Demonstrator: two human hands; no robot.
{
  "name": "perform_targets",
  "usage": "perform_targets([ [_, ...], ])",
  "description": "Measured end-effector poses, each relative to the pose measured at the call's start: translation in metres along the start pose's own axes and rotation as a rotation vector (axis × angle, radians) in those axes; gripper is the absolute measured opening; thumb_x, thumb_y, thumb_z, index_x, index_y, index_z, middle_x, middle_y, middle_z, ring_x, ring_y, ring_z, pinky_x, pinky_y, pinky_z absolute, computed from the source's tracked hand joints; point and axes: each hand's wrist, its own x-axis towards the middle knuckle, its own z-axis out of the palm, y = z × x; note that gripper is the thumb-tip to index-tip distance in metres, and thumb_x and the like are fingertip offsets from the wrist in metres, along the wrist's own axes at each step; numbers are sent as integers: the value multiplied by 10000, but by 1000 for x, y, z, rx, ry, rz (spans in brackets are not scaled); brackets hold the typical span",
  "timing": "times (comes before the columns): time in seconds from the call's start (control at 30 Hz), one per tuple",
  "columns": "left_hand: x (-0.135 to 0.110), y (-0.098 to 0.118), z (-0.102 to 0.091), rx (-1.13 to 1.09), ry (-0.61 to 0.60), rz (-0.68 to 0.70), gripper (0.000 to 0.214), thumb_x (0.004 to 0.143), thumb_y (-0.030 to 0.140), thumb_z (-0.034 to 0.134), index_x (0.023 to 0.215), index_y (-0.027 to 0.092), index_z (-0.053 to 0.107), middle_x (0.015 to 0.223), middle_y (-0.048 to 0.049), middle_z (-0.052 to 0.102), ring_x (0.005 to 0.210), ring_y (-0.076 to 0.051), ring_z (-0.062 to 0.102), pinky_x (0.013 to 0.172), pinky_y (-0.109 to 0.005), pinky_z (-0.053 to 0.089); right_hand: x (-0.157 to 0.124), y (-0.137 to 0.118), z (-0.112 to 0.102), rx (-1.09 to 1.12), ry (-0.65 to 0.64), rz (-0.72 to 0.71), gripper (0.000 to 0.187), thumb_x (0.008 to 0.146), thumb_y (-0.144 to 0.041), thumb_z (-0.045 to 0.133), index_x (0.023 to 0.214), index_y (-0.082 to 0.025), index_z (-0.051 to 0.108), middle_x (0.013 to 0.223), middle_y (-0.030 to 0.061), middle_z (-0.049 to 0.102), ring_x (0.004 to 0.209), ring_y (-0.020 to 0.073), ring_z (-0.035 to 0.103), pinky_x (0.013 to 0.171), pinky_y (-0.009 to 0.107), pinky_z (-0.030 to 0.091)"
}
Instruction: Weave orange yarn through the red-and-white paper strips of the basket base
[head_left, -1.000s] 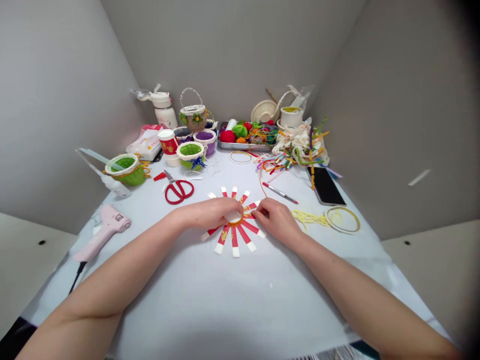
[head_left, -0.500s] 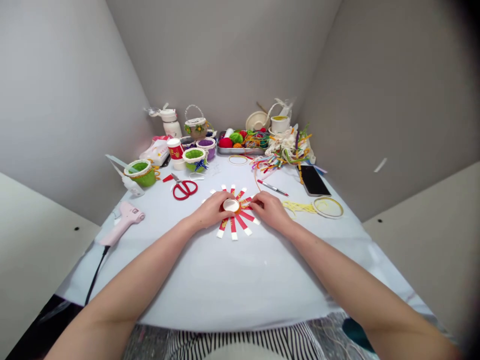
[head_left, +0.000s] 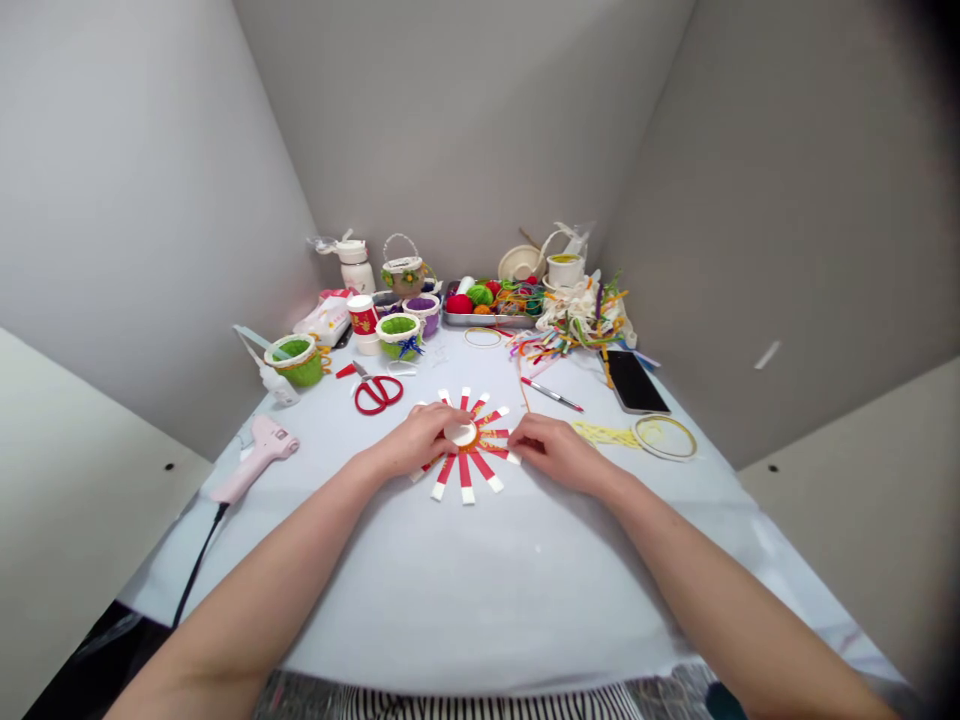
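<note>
Fingers of my left hand press together on the paper cup, pinning it (strips fanned flat); right hand pinches orange cord.

matt red-and-white paper on the cut cup, over a smooth matt white desk. glossy red plastic on the scissors, shiny metal on the tray, glossy black on the phone.

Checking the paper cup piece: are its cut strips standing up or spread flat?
Spread flat: the strips fan out on the table around the white base, between left hand and right hand.
</note>
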Motion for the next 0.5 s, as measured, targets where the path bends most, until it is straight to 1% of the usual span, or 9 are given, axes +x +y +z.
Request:
perform_targets([
  [0.07, -2, 4, -5, 21, -30, 18, 391, 885, 175, 568, 1274, 218, 568, 1267, -96, 638, 1215, -253, 547, 1082, -446, 365, -3, -6, -2, -13, -54, -43, 173, 889, -128, 531, 874, -174, 697, 861, 37, 633, 747, 132, 581, 697, 246, 431],
  [0.2, -5, 11, -12, -32, -73, 30, 401, 865, 99, 506, 1245, 204, 577, 1284, -91, 627, 1190, -238, 567, 1031, -386, 445, -8, -19, -3, -47, -141, -109, 200, 883, -89, 513, 851, -182, 687, 866, 40, 637, 826, 148, 593, 736, 246, 440],
  [0.4, -5, 7, -8, -80, -50, 12, 414, 851, 101, 509, 1251, 194, 563, 1338, -109, 591, 1233, -244, 547, 1067, -409, 442, -15, -38, -7, -127, -277, -101, 209, 844, -33, 509, 777, -175, 648, 823, 29, 605, 770, 142, 557, 693, 245, 406],
  [0.5, -5, 6, -7, -103, -48, 5, 391, 857, 102, 500, 1229, 198, 571, 1338, -100, 591, 1233, -236, 547, 1070, -403, 440, -18, -40, -11, -220, -298, -99, 225, 838, -19, 497, 722, -166, 621, 822, 35, 577, 754, 142, 536, 674, 248, 382],
])
